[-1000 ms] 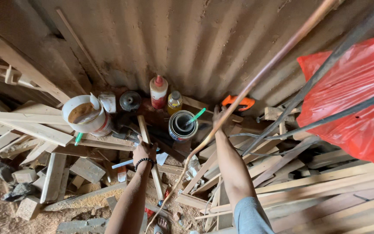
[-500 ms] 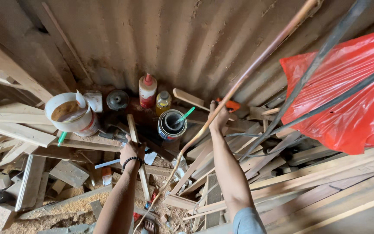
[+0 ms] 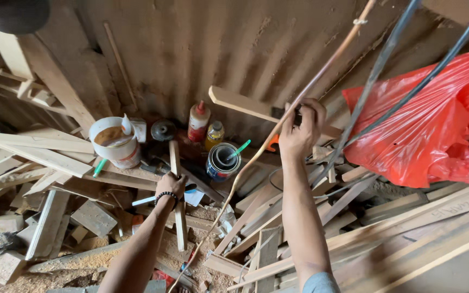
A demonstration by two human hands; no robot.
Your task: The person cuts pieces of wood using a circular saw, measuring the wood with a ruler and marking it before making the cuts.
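One flat wooden slat (image 3: 256,106) raised just above the open paint tin (image 3: 222,161), clasped at its far end by the right hand (image 3: 301,130), fingers curled shut, arm stretched forward; left hand (image 3: 170,186) lowered left of the tin, closed around one upright strip (image 3: 177,190); two bottles (image 3: 206,126) behind the tin.

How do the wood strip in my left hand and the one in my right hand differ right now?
The strip under the left hand, a narrow wood strip, lies low on the scrap pile, running toward the camera; the flat wood strip in the right hand is lifted clear of the pile, nearly level and slanting. The lifted one looks wider. The left hand rests on top; the right hand grips one end. Both are pale, bare wood.
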